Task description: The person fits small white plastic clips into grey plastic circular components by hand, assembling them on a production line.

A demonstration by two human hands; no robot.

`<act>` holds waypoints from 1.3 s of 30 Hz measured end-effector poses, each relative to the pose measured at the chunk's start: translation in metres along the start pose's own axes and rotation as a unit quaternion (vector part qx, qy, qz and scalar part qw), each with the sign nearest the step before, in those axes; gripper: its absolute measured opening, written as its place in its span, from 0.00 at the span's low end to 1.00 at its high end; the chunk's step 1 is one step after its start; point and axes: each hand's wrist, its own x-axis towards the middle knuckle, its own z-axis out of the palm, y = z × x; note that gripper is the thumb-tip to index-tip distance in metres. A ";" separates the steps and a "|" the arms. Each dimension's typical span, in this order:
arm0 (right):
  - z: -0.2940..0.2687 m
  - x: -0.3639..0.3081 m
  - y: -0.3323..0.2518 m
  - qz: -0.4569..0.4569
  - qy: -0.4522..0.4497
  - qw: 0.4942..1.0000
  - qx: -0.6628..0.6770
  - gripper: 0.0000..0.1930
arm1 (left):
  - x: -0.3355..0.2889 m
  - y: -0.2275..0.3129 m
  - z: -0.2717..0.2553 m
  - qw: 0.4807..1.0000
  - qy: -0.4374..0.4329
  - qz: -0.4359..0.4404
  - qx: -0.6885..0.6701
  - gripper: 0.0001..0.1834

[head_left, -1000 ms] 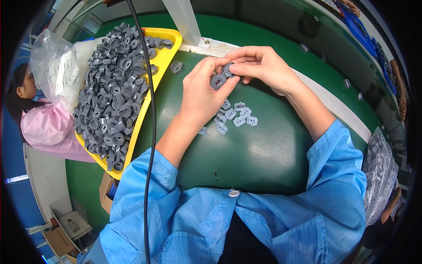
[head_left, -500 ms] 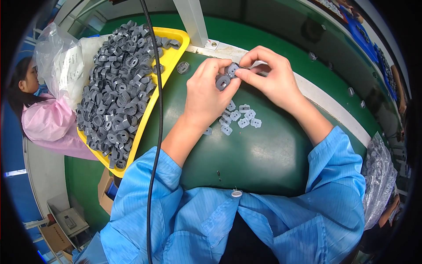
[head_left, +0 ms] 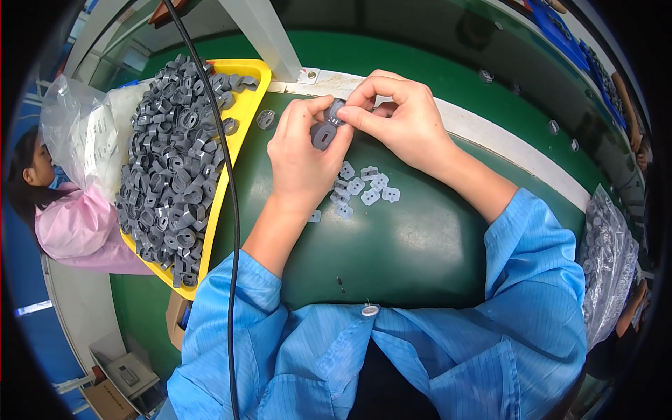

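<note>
My left hand (head_left: 301, 157) pinches a dark grey ring-shaped plastic part (head_left: 323, 134) between thumb and fingers above the green table (head_left: 413, 245). My right hand (head_left: 399, 119) meets it from the right, its fingertips closed on a small grey piece (head_left: 337, 110) pressed against the top of that part. Just below both hands lies a small cluster of light grey flat clips (head_left: 364, 185) on the table. A yellow tray (head_left: 248, 105) at my left is heaped with several dark grey parts (head_left: 171, 168).
A black cable (head_left: 229, 210) hangs down across the tray's edge. A white post (head_left: 262, 35) stands behind the tray. A clear bag (head_left: 84, 133) lies far left, another bag of parts (head_left: 609, 259) at the right. A person in pink (head_left: 70, 224) sits at the left.
Both hands have stayed together on the grey part, shifting slightly; the right fingers have worked the small piece onto its top. The clips on the table have not moved.
</note>
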 end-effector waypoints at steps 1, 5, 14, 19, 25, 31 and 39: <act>0.000 0.000 0.000 0.003 0.005 1.000 0.009 0.07 | 0.001 0.000 0.001 1.000 0.007 0.000 -0.006 0.18; 0.000 0.001 -0.002 -0.019 0.020 1.000 0.010 0.06 | 0.001 -0.003 0.003 1.000 0.022 0.002 -0.021 0.18; -0.004 0.010 0.005 0.044 -0.025 0.997 0.052 0.09 | 0.001 0.001 0.002 1.000 0.016 0.018 -0.014 0.18; -0.016 0.012 0.003 0.224 -0.173 0.915 0.286 0.09 | 0.003 0.007 -0.005 0.997 -0.013 0.077 0.014 0.20; -0.030 0.015 0.016 0.280 -0.238 0.874 0.317 0.08 | 0.007 0.005 -0.007 0.994 -0.074 0.058 -0.064 0.19; -0.037 0.019 0.012 0.250 -0.303 0.891 0.227 0.09 | 0.012 -0.004 -0.016 0.974 -0.190 0.011 -0.122 0.20; -0.037 0.024 0.017 0.261 -0.226 0.888 0.303 0.14 | 0.014 -0.004 -0.017 0.982 -0.112 0.001 -0.150 0.20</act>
